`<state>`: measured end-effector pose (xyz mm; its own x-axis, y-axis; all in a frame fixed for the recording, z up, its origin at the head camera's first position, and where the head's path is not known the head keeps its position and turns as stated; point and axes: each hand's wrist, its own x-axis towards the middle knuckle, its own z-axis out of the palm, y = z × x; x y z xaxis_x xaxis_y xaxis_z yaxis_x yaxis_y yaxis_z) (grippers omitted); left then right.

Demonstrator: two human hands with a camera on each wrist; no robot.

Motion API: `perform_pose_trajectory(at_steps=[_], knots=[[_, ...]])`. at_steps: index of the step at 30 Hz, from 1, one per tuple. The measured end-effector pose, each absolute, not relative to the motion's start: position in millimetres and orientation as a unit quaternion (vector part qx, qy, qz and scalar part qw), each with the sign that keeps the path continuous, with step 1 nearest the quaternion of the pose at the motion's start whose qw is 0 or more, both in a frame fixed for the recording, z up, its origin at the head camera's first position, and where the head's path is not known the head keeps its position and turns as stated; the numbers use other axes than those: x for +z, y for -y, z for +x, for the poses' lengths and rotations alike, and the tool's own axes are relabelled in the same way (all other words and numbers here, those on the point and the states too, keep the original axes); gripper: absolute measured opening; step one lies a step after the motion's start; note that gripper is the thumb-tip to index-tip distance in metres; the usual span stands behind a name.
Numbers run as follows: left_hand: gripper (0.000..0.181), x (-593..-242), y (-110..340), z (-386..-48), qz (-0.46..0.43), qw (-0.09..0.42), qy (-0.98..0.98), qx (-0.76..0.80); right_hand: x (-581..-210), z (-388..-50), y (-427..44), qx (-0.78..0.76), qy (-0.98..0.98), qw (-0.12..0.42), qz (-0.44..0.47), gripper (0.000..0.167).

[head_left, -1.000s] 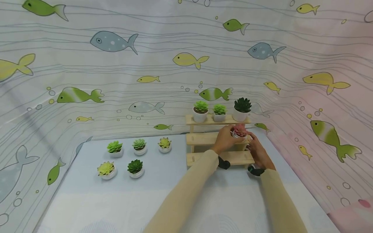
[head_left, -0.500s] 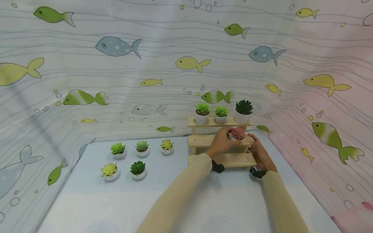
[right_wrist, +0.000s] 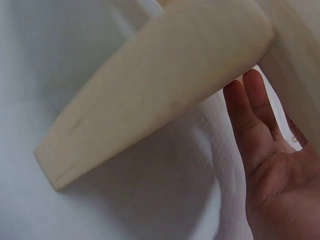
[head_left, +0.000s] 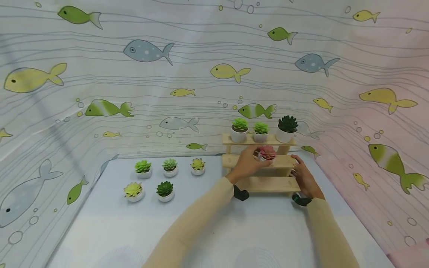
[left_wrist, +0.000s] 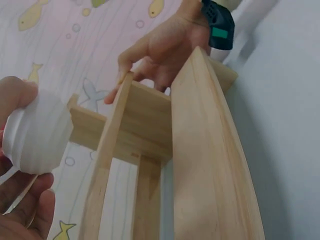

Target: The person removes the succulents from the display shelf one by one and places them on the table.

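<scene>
My left hand holds a pink succulent in a small white pot above the middle tier of the wooden shelf. Up close in the left wrist view, thumb and fingers grip the ribbed white pot, apart from the planks. My right hand is at the shelf's right end. Its fingertips touch the end of a plank in the left wrist view, and its fingers look fairly straight in the right wrist view. Three potted succulents stand on the top tier, two light green and one dark green.
Several potted succulents stand on the left of the table: a dark green one, a yellow-green one and others behind. A fish-patterned curtain closes off the back and sides. The white table extends in front.
My left hand has moved the pink succulent to the left, away from the shelf's right end. The right hand stays by that end. The head view has shifted slightly.
</scene>
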<state>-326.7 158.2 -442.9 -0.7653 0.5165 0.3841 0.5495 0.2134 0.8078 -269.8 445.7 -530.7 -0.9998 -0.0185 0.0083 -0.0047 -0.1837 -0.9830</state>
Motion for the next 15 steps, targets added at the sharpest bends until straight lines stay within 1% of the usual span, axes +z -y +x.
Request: perform_pose_trajectory(at_steps=[4, 11, 15], knots=[[0.061, -443.4, -144.6, -325.6, -0.350, 0.027, 0.778, -0.521, -530.0, -269.7, -445.2, -0.764, -0.644, 0.010, -0.015, 0.042], [0.063, -444.8, -120.4, -323.1, -0.353, 0.038, 0.779, -0.517, -528.4, -270.3, -446.2, -0.746, -0.665, 0.021, -0.007, 0.051], [0.063, -444.0, -104.9, -322.8, -0.348, 0.038, 0.784, -0.513, -527.2, -270.9, -447.1, -0.744, -0.668, 0.023, 0.002, 0.050]])
